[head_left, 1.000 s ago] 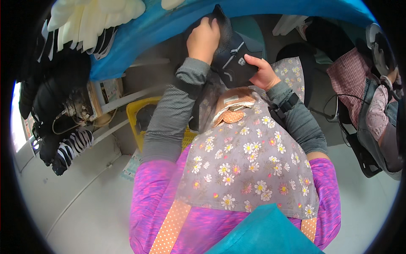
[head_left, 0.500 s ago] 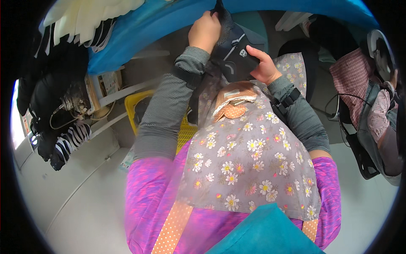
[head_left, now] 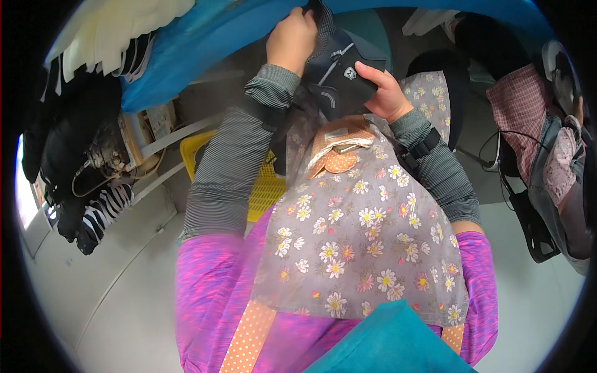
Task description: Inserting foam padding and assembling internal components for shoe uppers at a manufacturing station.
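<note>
A dark shoe upper (head_left: 341, 69) with a small pale badge and light grey stripes hangs between my hands at the top of the view. My left hand (head_left: 291, 42) is closed on its mesh-edged end, close to the blue table edge. My right hand (head_left: 389, 94) grips the opposite side, thumb on top beside the badge and fingers hidden beneath. The upper's lower edge lies just above the floral apron (head_left: 367, 248) across my lap, near the apron's orange dotted pocket (head_left: 342, 140).
A blue-covered table (head_left: 186, 46) curves across the top, with cream and black-striped pieces (head_left: 118, 25) heaped at its left. Below it stands a yellow basket (head_left: 264, 196) beside white frame bars. Dark pieces (head_left: 81, 137) hang at far left. Another person (head_left: 519, 102) sits at right.
My left hand and the end it holds have moved slightly up and left. The right hand stays on the upper's side. The whole view has shifted a little.
</note>
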Motion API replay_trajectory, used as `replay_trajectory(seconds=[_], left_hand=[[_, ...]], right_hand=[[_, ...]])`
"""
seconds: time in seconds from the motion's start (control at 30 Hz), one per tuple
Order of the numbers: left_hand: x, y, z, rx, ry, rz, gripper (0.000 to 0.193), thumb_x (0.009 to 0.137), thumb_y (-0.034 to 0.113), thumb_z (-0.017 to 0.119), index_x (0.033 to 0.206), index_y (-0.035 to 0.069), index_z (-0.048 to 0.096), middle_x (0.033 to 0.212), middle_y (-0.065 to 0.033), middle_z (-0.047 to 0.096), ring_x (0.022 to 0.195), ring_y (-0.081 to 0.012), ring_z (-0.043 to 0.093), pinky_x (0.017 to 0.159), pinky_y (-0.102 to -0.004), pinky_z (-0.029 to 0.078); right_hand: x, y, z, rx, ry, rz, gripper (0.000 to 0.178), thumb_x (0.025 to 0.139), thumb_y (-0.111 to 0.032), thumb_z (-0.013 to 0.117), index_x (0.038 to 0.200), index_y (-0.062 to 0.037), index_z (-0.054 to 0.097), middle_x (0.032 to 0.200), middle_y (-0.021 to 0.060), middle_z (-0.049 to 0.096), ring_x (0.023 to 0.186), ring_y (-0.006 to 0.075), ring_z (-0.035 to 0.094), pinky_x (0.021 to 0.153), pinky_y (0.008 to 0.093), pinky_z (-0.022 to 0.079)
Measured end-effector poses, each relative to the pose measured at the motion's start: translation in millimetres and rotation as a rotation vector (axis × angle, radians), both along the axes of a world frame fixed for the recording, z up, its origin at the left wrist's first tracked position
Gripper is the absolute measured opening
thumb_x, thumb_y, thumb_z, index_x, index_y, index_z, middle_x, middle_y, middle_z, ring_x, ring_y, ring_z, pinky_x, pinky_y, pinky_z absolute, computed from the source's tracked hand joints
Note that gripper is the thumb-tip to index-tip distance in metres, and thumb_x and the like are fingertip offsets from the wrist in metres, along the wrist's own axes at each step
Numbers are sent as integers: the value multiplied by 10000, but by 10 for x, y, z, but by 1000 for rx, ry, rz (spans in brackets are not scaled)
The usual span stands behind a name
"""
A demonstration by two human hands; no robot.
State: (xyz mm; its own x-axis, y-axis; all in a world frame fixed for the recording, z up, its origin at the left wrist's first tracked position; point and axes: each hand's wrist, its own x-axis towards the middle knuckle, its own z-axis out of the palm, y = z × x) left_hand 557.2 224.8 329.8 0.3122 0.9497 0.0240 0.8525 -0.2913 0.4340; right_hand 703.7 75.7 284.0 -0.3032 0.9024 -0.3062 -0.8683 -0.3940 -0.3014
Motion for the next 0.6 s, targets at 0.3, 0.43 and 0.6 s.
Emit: replay_trajectory(seconds=[0.3, 0.43, 0.6], left_hand=[[59, -28, 132, 89, -26, 22, 352, 1002, 327, 442, 963, 19, 609, 770, -291, 643, 753, -485, 627, 654, -574, 484], [-5, -86, 195, 61, 18, 62, 393, 967, 386, 472, 1022, 33, 636, 846, -257, 685, 829, -466, 653, 733, -535, 523], [-15, -129, 193, 139, 42, 62, 373, 981, 357, 463, 1036, 33, 638, 812, -260, 683, 786, -454, 665, 698, -522, 535]], right_hand=[[13, 24, -37, 7, 16, 13, 261, 966, -175, 590, 1180, -30, 622, 1114, 66, 683, 1012, 174, 657, 913, 332, 523], [7, 31, 20, 37, -43, -19, 270, 955, -174, 600, 1182, -30, 620, 1121, 66, 681, 1020, 170, 654, 913, 328, 520], [19, 16, 140, 53, -103, -34, 278, 933, -176, 624, 1172, -34, 626, 1095, 49, 687, 1002, 156, 655, 895, 312, 519]])
